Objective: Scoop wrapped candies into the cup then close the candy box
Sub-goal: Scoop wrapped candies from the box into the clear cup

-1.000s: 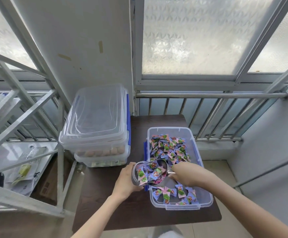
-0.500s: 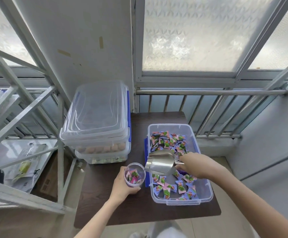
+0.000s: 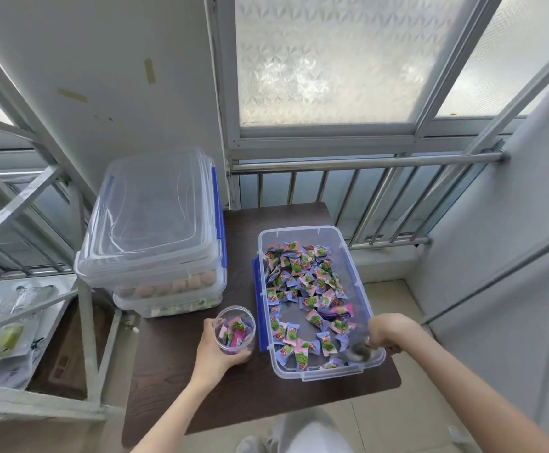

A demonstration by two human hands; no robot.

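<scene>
**Cup in one hand, scoop in the other**

Far left there's a white metal rack (image 3: pixel 21 197) with some plastic bags (image 3: pixel 8 338) lying on its lower shelf. Next to it, on the back left corner of the dark wood tabletop (image 3: pixel 175 380), sit two stacked clear boxes (image 3: pixel 155 230) with blue latches, lids on; the upper one has roundish tan pieces along its front wall, but I can't make out what's in the lower one.

My left hand (image 3: pixel 216 351) is just in front of that stack, fingers wrapped around the small clear cup (image 3: pixel 236 325). The cup stands upright on the tabletop, just beside the left wall of the candy box, and it's got a handful of pink and green wrapped candies in it.

The candy box (image 3: pixel 299 376) is open, no lid on it, with wrapped candies (image 3: pixel 302 276) spread over the floor, thickest at the far end, a bare patch toward the middle.

Over at the box's near right corner is my right hand (image 3: pixel 386 331), fingers clenched on the handle of the metal scoop (image 3: pixel 360 349). The scoop's bowl is down inside the box at that corner, a bit blurry, so I can't tell if anything's in it.

Behind everything: a railing (image 3: pixel 364 160) and frosted windows.
</scene>
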